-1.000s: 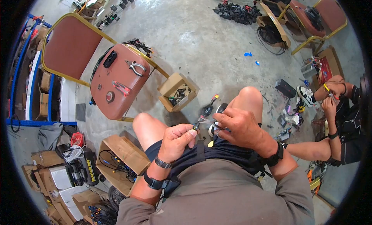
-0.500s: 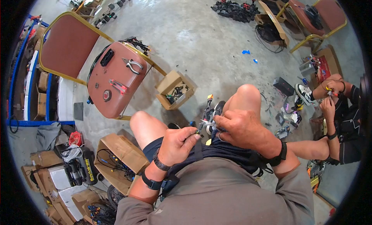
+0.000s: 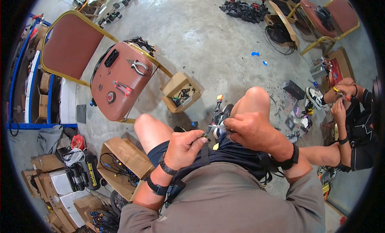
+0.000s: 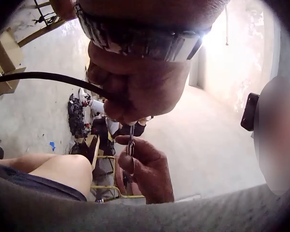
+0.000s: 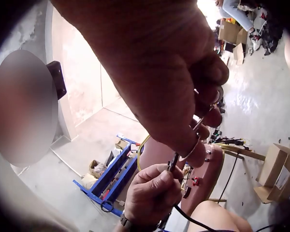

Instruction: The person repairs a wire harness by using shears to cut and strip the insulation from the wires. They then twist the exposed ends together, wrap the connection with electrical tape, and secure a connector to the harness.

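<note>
In the head view, my left hand (image 3: pixel 185 148) pinches the end of a thin black cable (image 5: pixel 188 213) between thumb and index finger. The cable's short dark tip (image 5: pixel 172 162) sticks out past the fingertips in the right wrist view. My right hand (image 3: pixel 252 130) grips a slim silver metal tool (image 5: pixel 201 123), whose exact kind I cannot tell. Its working end lies right at the cable tip, and my curled fingers hide part of it. Both hands are above my lap, close together. Below them, between my feet, is a black item with a yellow tip (image 3: pixel 219 98).
A brown chair (image 3: pixel 124 80) at left bears pliers (image 3: pixel 138 67), a red-handled tool (image 3: pixel 122 88) and a round tin (image 3: pixel 111 97). Cardboard boxes stand ahead (image 3: pixel 181 92) and beside my left leg (image 3: pixel 124 160). At right, another person (image 3: pixel 345 124) sits among scattered parts.
My left hand has shifted slightly right with the cable end. The silver tool has turned to point left across the cable tip, and my right hand stays close by.
</note>
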A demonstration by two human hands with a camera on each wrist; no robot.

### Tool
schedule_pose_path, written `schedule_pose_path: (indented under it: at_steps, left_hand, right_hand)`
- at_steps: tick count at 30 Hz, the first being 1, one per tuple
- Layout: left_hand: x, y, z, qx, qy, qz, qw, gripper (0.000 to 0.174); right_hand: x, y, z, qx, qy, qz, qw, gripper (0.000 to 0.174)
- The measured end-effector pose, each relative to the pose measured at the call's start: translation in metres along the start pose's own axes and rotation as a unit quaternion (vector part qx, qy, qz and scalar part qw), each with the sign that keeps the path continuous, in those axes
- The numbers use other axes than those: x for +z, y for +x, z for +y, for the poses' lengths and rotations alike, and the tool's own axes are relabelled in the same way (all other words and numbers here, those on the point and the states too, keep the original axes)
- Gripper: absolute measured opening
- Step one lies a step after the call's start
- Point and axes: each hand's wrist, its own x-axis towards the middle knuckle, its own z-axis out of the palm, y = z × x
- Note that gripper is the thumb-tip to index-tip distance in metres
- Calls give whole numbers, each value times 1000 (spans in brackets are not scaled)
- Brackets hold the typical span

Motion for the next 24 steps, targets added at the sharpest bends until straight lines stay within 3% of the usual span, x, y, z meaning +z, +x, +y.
schedule_pose_path:
  at_steps: [4, 6, 9, 24]
  left_hand:
    - [-2, 4, 6, 20, 35, -6, 999, 14]
    - [0, 6, 7, 85, 73, 25, 993, 12]
    - [0, 9, 10, 117, 107, 26, 987, 13]
    - [-1, 12, 5, 130, 192, 0, 973, 12]
  right_hand:
    - [-8, 1, -5, 16, -1, -17, 1000, 26]
    - [-10, 1, -6, 19, 0, -24, 1000, 27]
    - [-14, 4, -8, 22, -8, -28, 999, 24]
    - [-12, 11, -2, 8, -59, -62, 996, 16]
